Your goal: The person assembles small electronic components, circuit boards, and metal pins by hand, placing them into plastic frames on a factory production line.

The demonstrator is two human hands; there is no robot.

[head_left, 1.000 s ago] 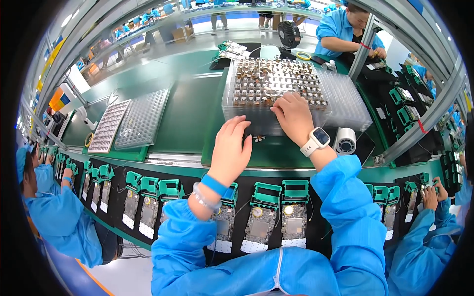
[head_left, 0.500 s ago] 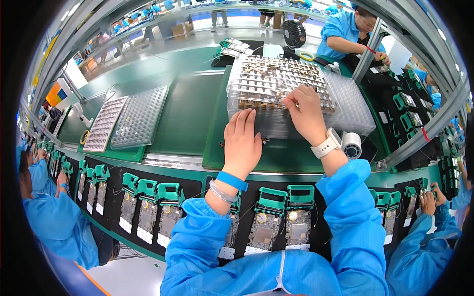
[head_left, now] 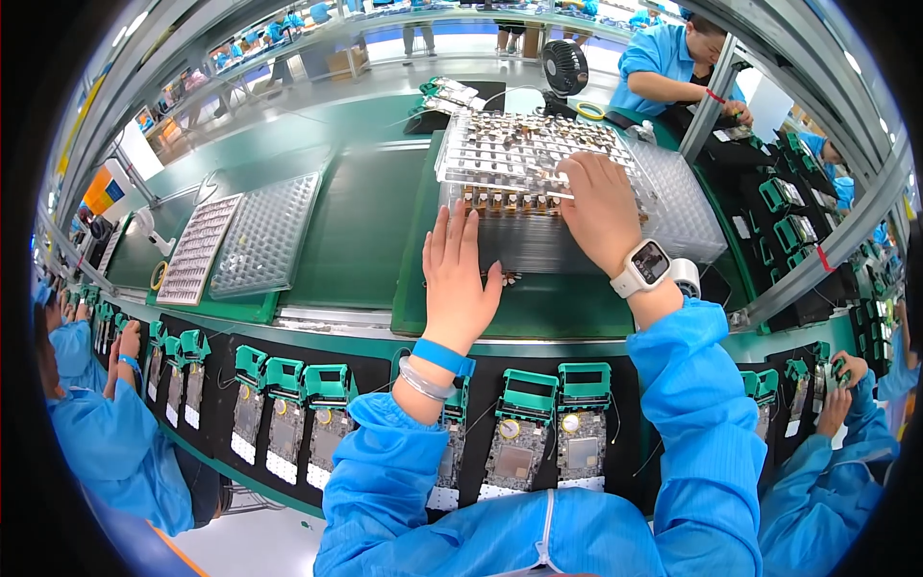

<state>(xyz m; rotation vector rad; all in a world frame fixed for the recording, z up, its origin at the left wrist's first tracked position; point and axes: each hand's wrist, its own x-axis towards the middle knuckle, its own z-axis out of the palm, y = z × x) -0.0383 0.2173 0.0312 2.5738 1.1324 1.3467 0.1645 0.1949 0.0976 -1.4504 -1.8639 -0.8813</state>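
Note:
A stack of clear plastic trays stands on the green bench in front of me, its top tray filled with rows of small metallic and brown parts. My left hand lies against the stack's near left side, fingers stretched out and fingertips at the tray edge, holding nothing. Over the near right part of the top tray, my right hand has its fingers pinched together. A thin pale strip shows by those fingertips, but what they hold is too small to make out.
Several circuit boards in green clamps line the black mat before me. An empty clear tray and a tray of parts lie left. Right of the stack are another clear tray and a black fan. Co-workers sit on both sides.
My right hand has turned at the wrist, bringing the watch face into view, and its fingers sit over the near tray rows. My left hand has straightened its fingers along the tray edge.

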